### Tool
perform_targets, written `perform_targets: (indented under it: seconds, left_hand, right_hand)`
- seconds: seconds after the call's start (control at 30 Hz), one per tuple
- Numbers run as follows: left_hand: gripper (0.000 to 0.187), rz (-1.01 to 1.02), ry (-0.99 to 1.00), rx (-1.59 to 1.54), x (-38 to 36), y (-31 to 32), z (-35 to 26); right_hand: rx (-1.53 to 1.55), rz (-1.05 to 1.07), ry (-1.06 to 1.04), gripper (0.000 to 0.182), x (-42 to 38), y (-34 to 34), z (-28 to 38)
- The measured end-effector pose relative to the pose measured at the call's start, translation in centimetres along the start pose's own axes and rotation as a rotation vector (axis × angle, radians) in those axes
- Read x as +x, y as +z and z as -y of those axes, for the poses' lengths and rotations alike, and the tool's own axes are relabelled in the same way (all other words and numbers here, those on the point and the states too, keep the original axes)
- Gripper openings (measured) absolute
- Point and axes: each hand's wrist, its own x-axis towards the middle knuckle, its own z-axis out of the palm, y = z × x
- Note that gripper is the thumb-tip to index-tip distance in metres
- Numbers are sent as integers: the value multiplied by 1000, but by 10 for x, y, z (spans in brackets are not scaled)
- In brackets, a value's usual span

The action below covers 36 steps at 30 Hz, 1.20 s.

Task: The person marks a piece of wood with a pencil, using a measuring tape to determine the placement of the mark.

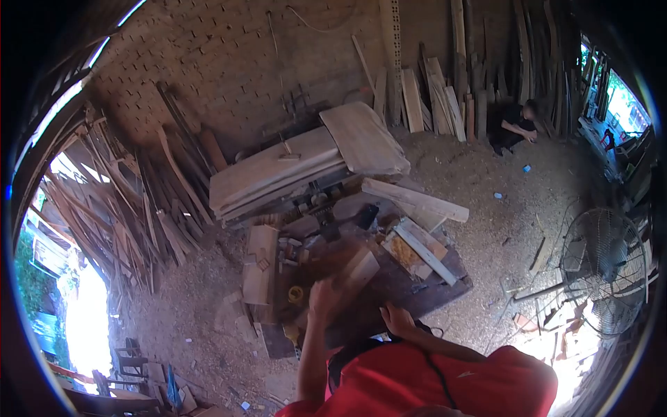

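Note:
My left hand (323, 300) is raised over the dark workbench (424, 295), beside a pale wooden board (360, 272). Motion blur smears its fingers and the brown shape just beyond them, so its grip is unclear. Near the front edge of the bench, my right hand (397, 322) has its fingers partly apart, with nothing visible in them. A yellow round object (296, 295) lies left of my left hand. Farther up the bench are a narrow pale strip (427, 251) and a dark object (367, 216).
Large stacked planks (278, 174) stand beyond the bench, and a wooden box-like piece (262, 254) is at its left. A caged fan (606, 267) stands at right. Another person (513, 127) crouches near boards leaning on the wall.

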Motion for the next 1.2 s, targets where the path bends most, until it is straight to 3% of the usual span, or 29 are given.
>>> perform_targets:
  seconds: [0.17,0.27,0.37,0.4,0.5,0.6,0.7,0.73,0.9,1.07,1.2]
  left_hand:
    - [48,77,-27,27,-6,-3,-10]
    - [49,57,-4,18,-4,0,-3]
    - [52,16,38,-21,-3,-4,-9]
    - [54,57,-6,-24,-7,-13,-19]
    - [56,161,-132,-55,-10,-20,-31]
    - [56,14,10,-62,-3,8,6]
    - [55,16,63,-51,6,21,24]
    - [55,27,28,-52,0,15,15]
    - [54,75,-14,-99,-3,4,0]
    - [53,37,12,-60,1,2,0]
    - [54,35,-38,25,-9,1,-14]
  right_hand:
    - [25,29,-22,39,43,-13,44]
    - [-36,78,66,40,26,-7,28]
    - [-12,-124,-106,37,3,10,-9]
    - [-79,-5,33,37,9,8,0]
    - [-56,5,-37,37,47,-1,35]
    - [-69,-2,-16,38,42,3,28]
    - [-102,-242,-245,37,12,26,-22]
    - [-105,-29,-69,37,8,17,-14]
    - [-65,4,-28,38,54,-6,45]
    - [-82,31,8,38,4,16,-10]
    - [-63,37,47,38,35,-2,31]
